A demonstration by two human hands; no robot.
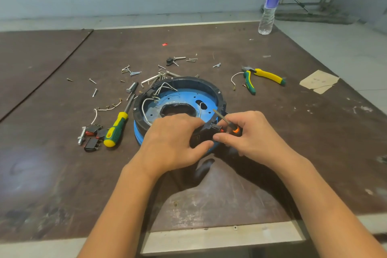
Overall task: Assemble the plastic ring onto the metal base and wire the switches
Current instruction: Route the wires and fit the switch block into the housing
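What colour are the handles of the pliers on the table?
The pliers have yellow and green handles; the head view shows them best.

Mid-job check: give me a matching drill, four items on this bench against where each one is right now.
Items:
1 pliers
2 large screwdriver
3 water bottle
4 small screwdriver

Places:
A held in the right hand
B far right, standing upright
C lying left of the blue metal base
D lying right of the base

Pairs: 1-D, 2-C, 3-B, 4-A
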